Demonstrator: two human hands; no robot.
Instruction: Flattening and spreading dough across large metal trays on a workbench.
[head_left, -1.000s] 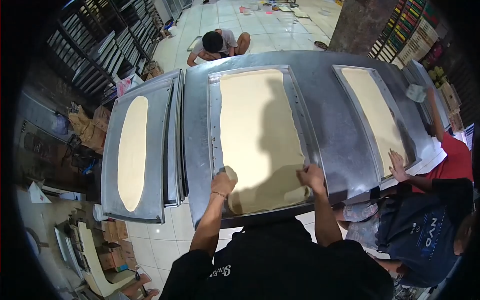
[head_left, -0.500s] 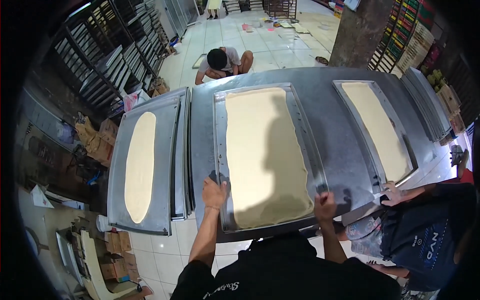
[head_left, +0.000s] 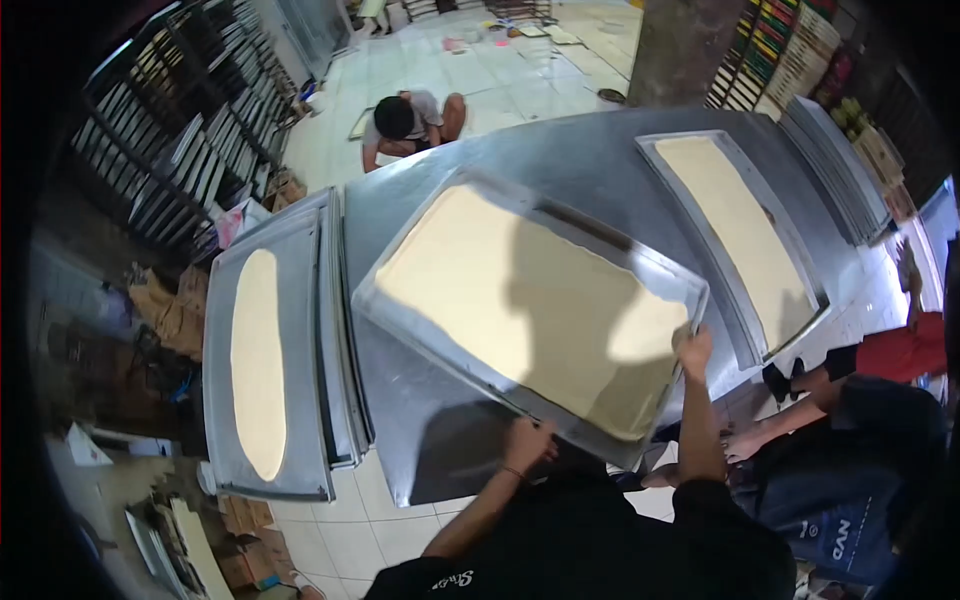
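A large metal baking tray (head_left: 430, 325) lies turned at a slant on the steel table in front of me. A wide, flat sheet of pale dough (head_left: 450, 265) covers most of its bottom, partly under my shadow. My right hand (head_left: 693, 350) is closed round the tray's right end, near the corner. Curled at the tray's long near side is my left hand (head_left: 530, 445), closed on the rim; its fingertips are partly hidden. A second tray (head_left: 728, 325) with a narrower dough sheet (head_left: 735, 230) rests on the table to the right.
Left of the steel table (head_left: 400, 440), stacked trays (head_left: 305, 370) carry a long oval dough piece (head_left: 258, 365). More trays (head_left: 830, 165) stand at the far right. A person (head_left: 410, 120) crouches beyond the table. A co-worker in dark clothes (head_left: 840, 480) is close on my right.
The middle tray has swung from lengthwise to a slant, with its dough. My left hand has moved right along its near side, my right hand up and right. The co-worker's hand has left the right tray.
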